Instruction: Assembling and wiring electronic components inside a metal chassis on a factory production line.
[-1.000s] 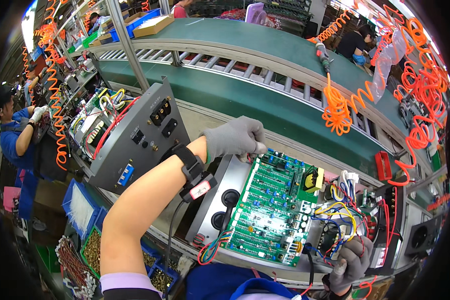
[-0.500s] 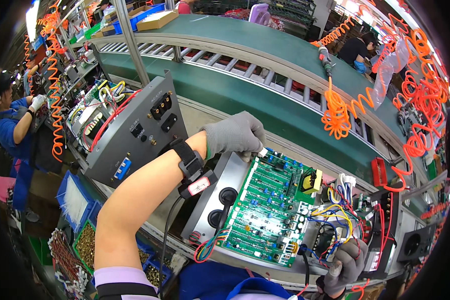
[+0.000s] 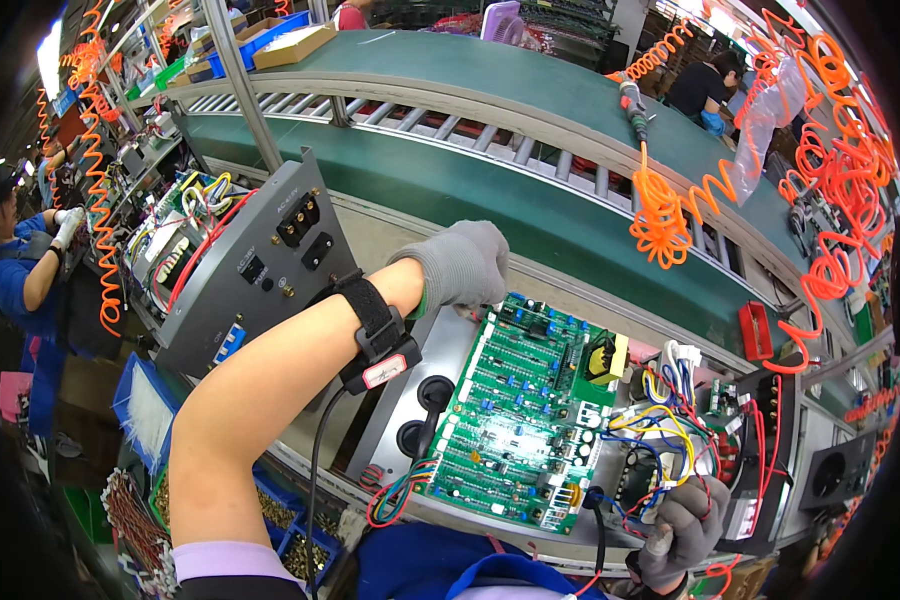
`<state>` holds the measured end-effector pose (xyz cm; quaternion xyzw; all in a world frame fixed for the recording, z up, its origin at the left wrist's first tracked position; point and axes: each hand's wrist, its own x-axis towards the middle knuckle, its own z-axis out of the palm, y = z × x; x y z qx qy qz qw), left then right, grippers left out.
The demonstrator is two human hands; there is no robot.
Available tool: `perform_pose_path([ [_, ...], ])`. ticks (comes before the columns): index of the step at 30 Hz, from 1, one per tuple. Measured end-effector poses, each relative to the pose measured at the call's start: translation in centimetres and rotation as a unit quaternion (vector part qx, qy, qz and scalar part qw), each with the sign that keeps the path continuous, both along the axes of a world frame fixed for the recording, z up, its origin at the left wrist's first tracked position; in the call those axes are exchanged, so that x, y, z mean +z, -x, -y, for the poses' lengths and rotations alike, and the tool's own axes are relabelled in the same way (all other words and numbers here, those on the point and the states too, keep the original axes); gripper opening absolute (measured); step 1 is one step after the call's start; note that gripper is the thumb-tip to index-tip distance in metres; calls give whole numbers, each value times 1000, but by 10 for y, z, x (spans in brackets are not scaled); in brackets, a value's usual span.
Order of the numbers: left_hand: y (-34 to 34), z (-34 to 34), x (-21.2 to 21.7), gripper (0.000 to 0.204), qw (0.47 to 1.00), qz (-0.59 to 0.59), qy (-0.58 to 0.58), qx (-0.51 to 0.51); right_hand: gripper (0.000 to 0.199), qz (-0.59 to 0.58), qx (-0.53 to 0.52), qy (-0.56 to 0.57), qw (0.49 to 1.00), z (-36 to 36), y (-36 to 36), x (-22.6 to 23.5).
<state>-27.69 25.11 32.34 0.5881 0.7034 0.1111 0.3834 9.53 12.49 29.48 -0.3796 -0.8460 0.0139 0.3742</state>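
Note:
A green circuit board packed with small parts lies on a grey metal chassis. My left hand, in a grey glove, is closed at the board's far left corner; its fingertips are mostly hidden behind the hand. By the near right side of the chassis, my right hand, also gloved, has its fingers curled beside blue and red wires. What it grips, if anything, is hidden. Yellow, blue and white wires run over the parts right of the board. A multicoloured wire bundle loops at its near left corner.
To the left stands another grey unit with an upright panel. Blue bins of small metal parts sit near my left elbow. Beyond the chassis runs a green conveyor. A power screwdriver and orange coiled hoses hang at right.
The whole view has shifted slightly left. A small white piece that showed at my left fingertips is no longer visible there. My right hand stays beside the wires.

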Motion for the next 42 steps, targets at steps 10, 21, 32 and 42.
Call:
perform_pose_path([
  [10, -15, -15, 4, 14, 986, -135, 51, -79, 29, -5, 16, -4, 1000, -2, 2, -3],
  [21, -20, 1, -9, 13, 998, 19, -2, 60, 16, 17, 73, -9, 997, -12, -6, 15],
  [32, -18, -2, -21, 13, 999, 29, 7, 45, 20, -26, 54, -5, 998, -8, -10, -1],
  [42, -33, 43, -51, 22, 939, -142, -289, 118, 27, -36, 46, -62, 996, -2, -10, 6],
])
